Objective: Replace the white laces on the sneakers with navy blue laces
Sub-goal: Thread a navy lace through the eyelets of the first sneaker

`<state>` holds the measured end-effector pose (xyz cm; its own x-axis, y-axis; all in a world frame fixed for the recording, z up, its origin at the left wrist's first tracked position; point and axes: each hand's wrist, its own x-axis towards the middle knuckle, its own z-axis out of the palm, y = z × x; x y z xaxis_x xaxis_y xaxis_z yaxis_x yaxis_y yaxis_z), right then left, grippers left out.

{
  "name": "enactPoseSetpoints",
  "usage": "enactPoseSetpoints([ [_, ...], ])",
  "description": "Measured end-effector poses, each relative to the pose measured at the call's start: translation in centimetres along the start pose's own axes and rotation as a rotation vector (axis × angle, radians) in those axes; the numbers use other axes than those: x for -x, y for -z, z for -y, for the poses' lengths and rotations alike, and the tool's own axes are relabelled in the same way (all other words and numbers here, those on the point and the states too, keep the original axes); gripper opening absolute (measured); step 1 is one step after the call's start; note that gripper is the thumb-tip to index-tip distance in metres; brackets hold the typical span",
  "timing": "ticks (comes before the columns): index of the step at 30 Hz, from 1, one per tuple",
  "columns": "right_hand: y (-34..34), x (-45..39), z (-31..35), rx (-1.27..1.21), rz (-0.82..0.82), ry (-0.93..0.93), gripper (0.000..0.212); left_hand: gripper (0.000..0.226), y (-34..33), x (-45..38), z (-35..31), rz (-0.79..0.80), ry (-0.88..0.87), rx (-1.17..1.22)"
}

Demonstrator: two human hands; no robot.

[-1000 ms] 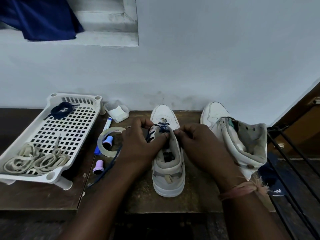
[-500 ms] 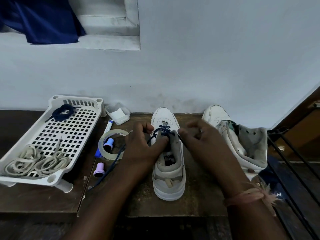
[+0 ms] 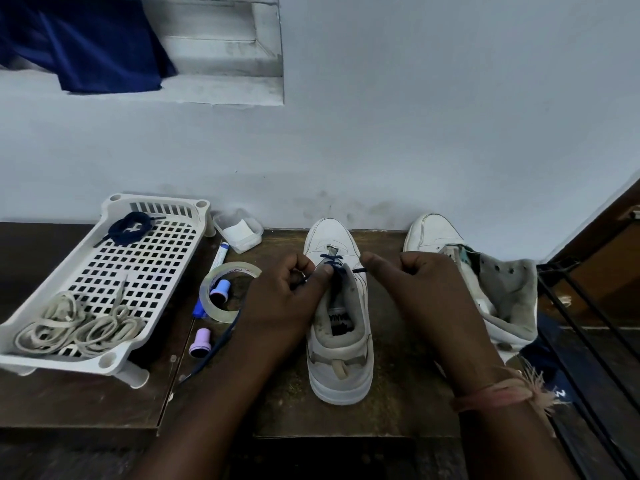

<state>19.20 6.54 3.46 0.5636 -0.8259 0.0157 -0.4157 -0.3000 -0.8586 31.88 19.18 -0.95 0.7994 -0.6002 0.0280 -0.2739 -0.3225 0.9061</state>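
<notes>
Step in hand: threading the navy lace [image 3: 333,264] through the lowest eyelets of the centre sneaker [image 3: 337,317], low in the middle of the frame, toe toward the wall.
Left hand [image 3: 277,299]: fingers curled, thumb and forefinger pinching one side of the navy lace just left of the tongue; I judge it is taking up slack so the crossing sits flat.
Right hand [image 3: 415,289]: curled as well, pinching the other lace end at the right eyelet row, held apart from the left hand so the two ends pull evenly.
Loose tail: a navy length [image 3: 221,341] trails down past the left wrist onto the tabletop [image 3: 398,393]; where it ends is hard to make out in the dim light.
Second sneaker [image 3: 485,282]: right of centre, unlaced, tongue and collar flopped open, probably waiting its turn.
Tray [image 3: 114,292]: white slotted tray at left; the removed white laces [image 3: 76,327] lie heaped at its near end, a coiled spare navy lace [image 3: 130,227] at its far end, kept apart so old and new do not mix.
Beside the tray: a tape roll [image 3: 228,292] and a marker [image 3: 220,258].
Progress: early; only the first crossing is made.
</notes>
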Motion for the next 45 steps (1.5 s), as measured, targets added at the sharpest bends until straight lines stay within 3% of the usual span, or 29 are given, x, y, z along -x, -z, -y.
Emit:
enactPoseSetpoints([
  [3,0.1,-0.1,-0.5,0.023,-0.060,-0.007,0.064,0.028,0.1,-0.2,0.0,-0.012,0.044,0.057],
  [7,-0.3,-0.4,-1.4,0.173,-0.225,0.006,0.048,0.029,0.3,-0.1,-0.4,-0.021,0.040,0.095],
  [10,-1.4,0.1,-1.2,0.245,-0.098,0.035,0.021,0.038,1.0,-0.4,-0.7,0.063,0.063,0.083],
  [13,-1.6,-0.1,-1.3,0.284,0.044,0.058,0.027,0.048,2.2,-1.0,-0.1,0.147,0.151,0.219],
  [16,-1.3,-0.5,-1.0,0.201,0.148,0.137,0.018,0.053,3.0,-1.6,0.7,0.205,0.186,0.265],
  [20,-1.8,-0.6,-1.5,-0.015,0.291,0.025,0.039,0.074,2.6,-1.5,0.8,0.362,0.245,0.427],
  [24,-3.2,-0.5,-1.8,-0.510,0.305,-0.268,0.048,0.064,1.2,-1.3,0.5,0.373,0.386,0.625],
  [27,-3.8,-0.5,-2.2,-0.658,0.226,-0.330,0.052,0.049,0.7,-1.8,1.0,0.313,0.458,0.780],
  [30,-3.9,-0.7,-2.1,-0.743,0.191,-0.372,0.054,0.026,0.8,-2.1,1.2,0.255,0.447,0.780],
  [33,-4.1,-0.9,-2.7,-0.746,0.137,-0.390,0.034,0.021,1.0,-2.2,1.1,0.213,0.423,0.782],
  [37,-3.8,-1.0,-3.0,-0.764,0.104,-0.428,0.049,0.020,1.4,-2.4,1.1,0.146,0.477,0.788],
  [40,-3.7,-0.8,-2.8,-0.766,0.084,-0.451,0.045,0.042,1.4,-2.4,1.1,0.135,0.512,0.819],
  [45,-2.9,-0.4,-2.7,-0.550,0.105,-0.332,0.035,0.028,2.0,-1.6,-0.1,0.163,0.449,0.692],
])
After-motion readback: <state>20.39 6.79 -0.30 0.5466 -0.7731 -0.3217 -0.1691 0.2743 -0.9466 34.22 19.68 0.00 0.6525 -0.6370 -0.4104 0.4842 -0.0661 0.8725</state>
